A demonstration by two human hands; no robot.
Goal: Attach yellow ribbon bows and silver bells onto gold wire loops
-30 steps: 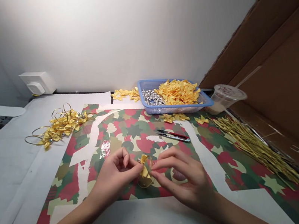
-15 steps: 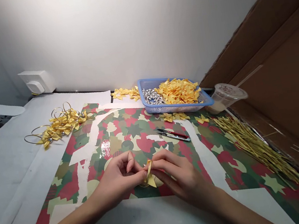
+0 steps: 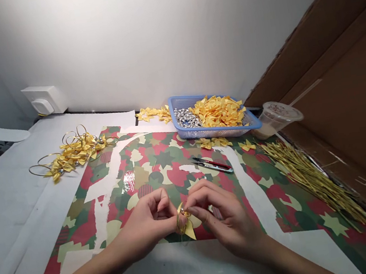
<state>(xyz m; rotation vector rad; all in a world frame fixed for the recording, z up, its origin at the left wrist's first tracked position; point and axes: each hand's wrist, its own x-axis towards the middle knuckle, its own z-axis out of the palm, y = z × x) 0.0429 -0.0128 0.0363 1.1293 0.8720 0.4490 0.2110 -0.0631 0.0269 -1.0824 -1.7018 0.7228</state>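
Note:
Between my two hands is a yellow ribbon bow [image 3: 188, 231] with a gold wire loop [image 3: 179, 223] and a small silver bell [image 3: 182, 211]. My left hand [image 3: 151, 221] pinches the loop between thumb and forefinger, its other fingers curled. Thumb and forefinger of my right hand [image 3: 225, 216] are closed at the bow's right side, by the bell; the fingertips hide part of it. Beyond the hands, thread snips [image 3: 212, 164] with red and pale handles lie on the patterned sheet [image 3: 163, 158].
A blue basket [image 3: 217, 131] holds silver bells and yellow bows. Gold wire stems [image 3: 315, 181] lie at the right beside a clear plastic tub [image 3: 275, 117] and cardboard [image 3: 344, 83]. Looped bows [image 3: 75, 156] are heaped at the left, near a white lamp base [image 3: 0, 135].
The loop has turned, so the bell and bow now show more between my hands. My right fingers have shifted slightly to the right, and the right hand is more bent.

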